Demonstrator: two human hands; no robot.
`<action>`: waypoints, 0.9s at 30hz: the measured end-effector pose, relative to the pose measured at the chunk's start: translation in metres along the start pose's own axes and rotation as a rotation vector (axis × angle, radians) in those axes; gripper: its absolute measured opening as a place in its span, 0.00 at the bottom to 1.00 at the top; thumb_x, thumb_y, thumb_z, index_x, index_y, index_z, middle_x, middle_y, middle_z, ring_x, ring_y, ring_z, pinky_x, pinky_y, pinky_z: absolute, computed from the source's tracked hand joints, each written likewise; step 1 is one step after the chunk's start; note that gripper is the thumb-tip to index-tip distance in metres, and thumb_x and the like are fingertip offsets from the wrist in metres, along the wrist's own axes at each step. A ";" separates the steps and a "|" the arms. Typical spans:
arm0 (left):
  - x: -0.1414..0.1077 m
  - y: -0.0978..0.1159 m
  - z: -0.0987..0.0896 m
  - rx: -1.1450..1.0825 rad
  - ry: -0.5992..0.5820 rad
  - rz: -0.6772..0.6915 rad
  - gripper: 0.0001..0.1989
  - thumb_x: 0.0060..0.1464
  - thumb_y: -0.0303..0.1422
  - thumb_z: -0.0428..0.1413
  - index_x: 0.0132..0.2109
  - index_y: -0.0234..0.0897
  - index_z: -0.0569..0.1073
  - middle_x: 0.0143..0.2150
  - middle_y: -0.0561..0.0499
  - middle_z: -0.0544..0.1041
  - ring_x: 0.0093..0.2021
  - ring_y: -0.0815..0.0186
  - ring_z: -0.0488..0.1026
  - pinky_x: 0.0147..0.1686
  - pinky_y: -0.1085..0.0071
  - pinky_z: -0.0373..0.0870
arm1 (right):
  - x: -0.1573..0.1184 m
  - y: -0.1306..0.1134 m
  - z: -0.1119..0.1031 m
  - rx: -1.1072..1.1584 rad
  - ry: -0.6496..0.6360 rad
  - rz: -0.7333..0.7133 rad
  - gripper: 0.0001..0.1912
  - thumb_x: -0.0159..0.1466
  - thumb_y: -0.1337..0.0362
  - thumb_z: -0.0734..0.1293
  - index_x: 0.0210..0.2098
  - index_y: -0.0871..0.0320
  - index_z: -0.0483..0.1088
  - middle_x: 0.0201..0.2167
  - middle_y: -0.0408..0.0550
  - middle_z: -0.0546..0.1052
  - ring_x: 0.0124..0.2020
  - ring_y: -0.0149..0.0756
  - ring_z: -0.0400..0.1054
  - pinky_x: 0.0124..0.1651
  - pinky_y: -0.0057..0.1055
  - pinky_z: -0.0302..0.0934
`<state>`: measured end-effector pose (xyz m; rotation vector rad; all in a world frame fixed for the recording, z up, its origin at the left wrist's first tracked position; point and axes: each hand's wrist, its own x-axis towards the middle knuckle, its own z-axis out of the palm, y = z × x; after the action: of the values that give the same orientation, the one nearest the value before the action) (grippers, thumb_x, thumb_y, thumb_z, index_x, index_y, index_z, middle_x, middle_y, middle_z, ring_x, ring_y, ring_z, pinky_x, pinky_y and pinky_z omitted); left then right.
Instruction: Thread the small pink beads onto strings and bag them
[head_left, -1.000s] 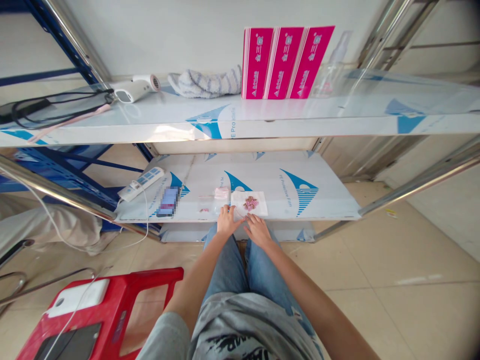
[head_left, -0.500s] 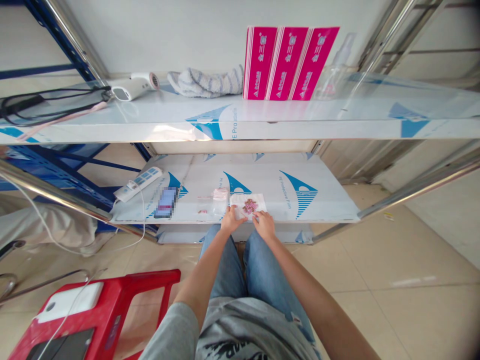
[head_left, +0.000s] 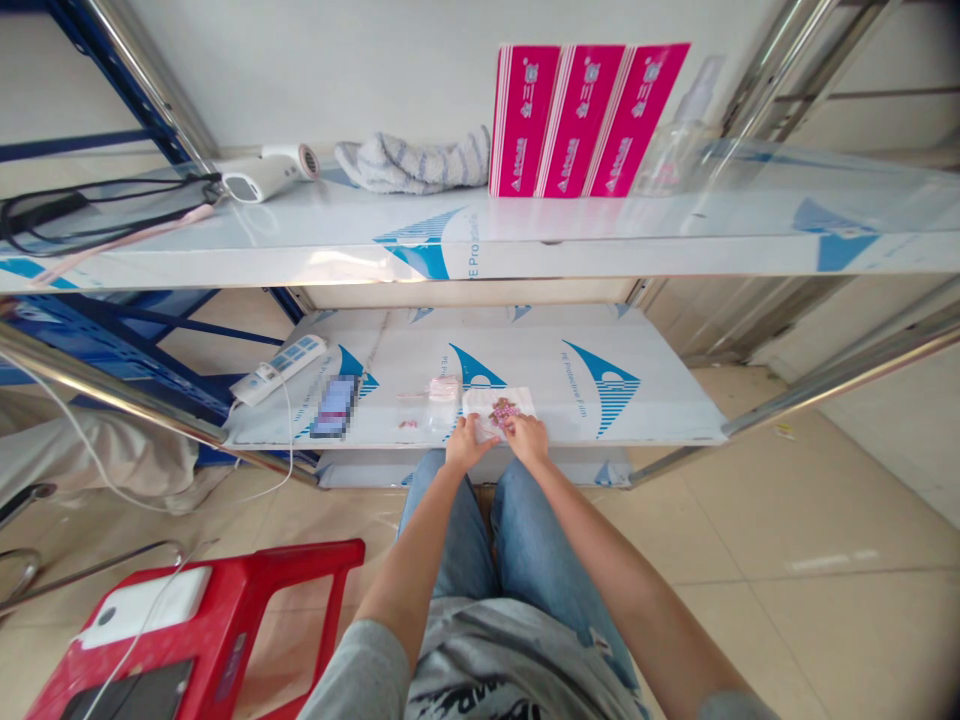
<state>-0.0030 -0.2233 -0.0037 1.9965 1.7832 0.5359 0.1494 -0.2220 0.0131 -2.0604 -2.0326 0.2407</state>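
Note:
A small heap of pink and brownish bits (head_left: pixel 504 412), too small to name, lies on a white sheet (head_left: pixel 480 400) near the shelf's front edge. At the sheet's lower left corner rests my left hand (head_left: pixel 466 445), its thumb and fingers apart. My right hand (head_left: pixel 528 438) touches the heap's right side with its fingertips drawn together; whether a piece sits between them is too small to see. Just left of the sheet stands a clear plastic container (head_left: pixel 442 415) with pale pink sticks or strips (head_left: pixel 444 388) at its back. A tiny pink piece (head_left: pixel 408 424) lies further left.
A phone (head_left: pixel 334 406) and a white power strip (head_left: pixel 281 370) lie on the lower shelf's left. The upper shelf (head_left: pixel 600 225) holds a pink box (head_left: pixel 585 120), a spray bottle (head_left: pixel 679 130), a striped towel (head_left: pixel 412 163) and a hair dryer (head_left: pixel 266 175). A red stool (head_left: pixel 247 590) stands lower left.
My right hand has moved slightly left and forward, from the sheet's lower right edge onto the heap. My left hand stays at the sheet's corner. The view has shifted slightly.

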 end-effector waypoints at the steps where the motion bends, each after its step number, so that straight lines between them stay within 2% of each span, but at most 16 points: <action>1: 0.000 -0.001 0.001 0.004 0.004 0.005 0.33 0.45 0.51 0.56 0.54 0.37 0.61 0.47 0.43 0.69 0.43 0.61 0.73 0.40 0.70 0.68 | 0.001 0.001 0.000 -0.004 -0.002 -0.007 0.09 0.61 0.63 0.61 0.37 0.53 0.73 0.36 0.46 0.77 0.41 0.38 0.68 0.44 0.32 0.55; 10: -0.001 0.000 -0.002 -0.006 -0.026 0.006 0.34 0.46 0.51 0.55 0.55 0.36 0.60 0.48 0.42 0.68 0.43 0.61 0.73 0.41 0.69 0.67 | 0.003 0.000 0.003 0.019 0.038 -0.040 0.09 0.61 0.64 0.60 0.35 0.54 0.73 0.34 0.47 0.77 0.40 0.38 0.68 0.44 0.32 0.55; 13: -0.002 0.002 -0.004 -0.007 -0.030 0.003 0.34 0.46 0.51 0.55 0.55 0.36 0.60 0.48 0.42 0.68 0.43 0.61 0.73 0.40 0.69 0.68 | 0.003 -0.003 0.005 0.137 0.038 -0.019 0.10 0.61 0.62 0.60 0.34 0.55 0.73 0.32 0.46 0.77 0.37 0.36 0.69 0.41 0.30 0.56; 17: -0.001 0.001 -0.004 -0.040 -0.022 0.007 0.33 0.47 0.51 0.55 0.55 0.36 0.60 0.48 0.43 0.68 0.43 0.61 0.72 0.41 0.68 0.68 | 0.005 -0.005 0.008 0.367 0.001 -0.109 0.11 0.62 0.60 0.59 0.35 0.56 0.72 0.32 0.44 0.77 0.34 0.32 0.70 0.39 0.26 0.58; 19: -0.001 0.000 -0.003 -0.065 -0.019 0.011 0.33 0.47 0.50 0.55 0.55 0.37 0.60 0.48 0.44 0.68 0.43 0.63 0.72 0.41 0.69 0.68 | 0.004 -0.003 0.009 0.401 0.018 -0.111 0.11 0.62 0.60 0.59 0.35 0.56 0.72 0.32 0.44 0.77 0.34 0.32 0.70 0.38 0.26 0.58; 23: -0.005 -0.002 -0.003 -0.089 0.025 0.057 0.32 0.46 0.49 0.56 0.55 0.38 0.60 0.48 0.46 0.67 0.45 0.64 0.71 0.44 0.68 0.68 | -0.002 0.004 0.007 0.318 0.038 -0.019 0.10 0.61 0.60 0.60 0.35 0.55 0.71 0.30 0.43 0.77 0.32 0.32 0.70 0.36 0.26 0.57; 27: -0.015 -0.004 -0.002 -0.043 0.103 0.099 0.32 0.47 0.51 0.55 0.56 0.40 0.61 0.49 0.46 0.66 0.47 0.62 0.69 0.44 0.66 0.68 | -0.007 0.005 0.003 0.190 0.028 0.006 0.10 0.61 0.59 0.60 0.33 0.55 0.71 0.28 0.43 0.76 0.32 0.33 0.70 0.36 0.26 0.55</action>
<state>-0.0093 -0.2379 -0.0047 2.0693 1.7230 0.7140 0.1535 -0.2288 0.0086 -1.9437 -1.9075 0.3874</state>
